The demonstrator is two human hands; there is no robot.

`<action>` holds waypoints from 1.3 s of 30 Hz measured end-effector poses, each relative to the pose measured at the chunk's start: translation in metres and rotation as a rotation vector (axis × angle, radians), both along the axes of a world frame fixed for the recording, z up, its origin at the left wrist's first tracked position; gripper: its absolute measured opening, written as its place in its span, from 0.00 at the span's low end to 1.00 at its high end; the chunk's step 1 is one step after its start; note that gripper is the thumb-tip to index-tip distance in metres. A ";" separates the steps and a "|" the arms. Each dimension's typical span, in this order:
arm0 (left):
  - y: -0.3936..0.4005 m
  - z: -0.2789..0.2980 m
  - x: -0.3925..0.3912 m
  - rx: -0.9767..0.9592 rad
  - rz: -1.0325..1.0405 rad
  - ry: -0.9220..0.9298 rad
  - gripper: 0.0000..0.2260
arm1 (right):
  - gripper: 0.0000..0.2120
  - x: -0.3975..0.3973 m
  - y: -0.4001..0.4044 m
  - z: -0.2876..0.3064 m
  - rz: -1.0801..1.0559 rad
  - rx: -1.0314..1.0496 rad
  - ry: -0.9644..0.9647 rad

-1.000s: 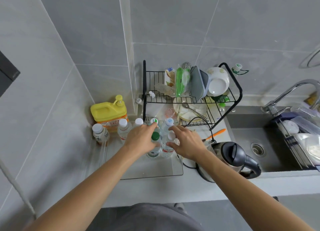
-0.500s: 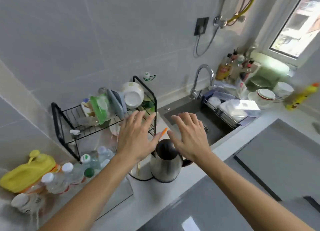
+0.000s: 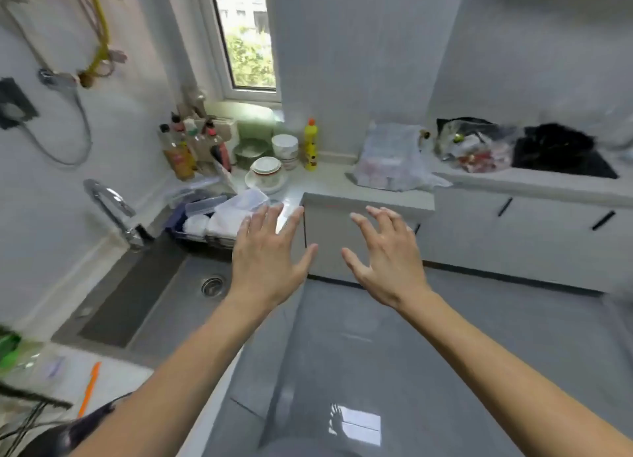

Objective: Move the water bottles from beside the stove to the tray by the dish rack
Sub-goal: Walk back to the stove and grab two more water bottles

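Observation:
My left hand (image 3: pixel 265 254) and my right hand (image 3: pixel 385 254) are held out side by side in mid air, fingers spread, with nothing in them. They hang over the sink's right edge and the grey floor. A clear plastic-wrapped pack (image 3: pixel 390 158) that may hold bottles lies on the far counter, left of the black stove (image 3: pixel 561 152); it is too blurred to tell. The tray and the bottles in it are out of view to the left. Only a corner of the black dish rack (image 3: pixel 30 395) shows at the bottom left.
The sink (image 3: pixel 147 295) with its tap (image 3: pixel 109 206) lies at the left. Sauce bottles (image 3: pixel 191 145), stacked bowls (image 3: pixel 274 165) and a yellow bottle (image 3: pixel 311 145) crowd the corner under the window. Bags (image 3: pixel 472 145) lie beside the stove. An orange utensil (image 3: pixel 89 386) rests near the rack.
My view has swung right from the tray and rack to the sink and far counter. Both hands left the bottles in the tray and now hang open in the air.

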State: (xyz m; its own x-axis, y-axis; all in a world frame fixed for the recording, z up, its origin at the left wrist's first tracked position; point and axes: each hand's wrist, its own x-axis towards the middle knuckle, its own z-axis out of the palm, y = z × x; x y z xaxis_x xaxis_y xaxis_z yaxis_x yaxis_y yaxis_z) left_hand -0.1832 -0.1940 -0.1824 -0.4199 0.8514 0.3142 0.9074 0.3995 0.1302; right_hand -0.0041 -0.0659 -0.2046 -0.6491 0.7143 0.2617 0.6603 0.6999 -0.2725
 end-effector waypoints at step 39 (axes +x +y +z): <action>0.779 -0.033 0.354 0.028 -0.945 -0.059 0.31 | 0.32 0.384 0.577 -0.032 -0.960 0.004 -0.019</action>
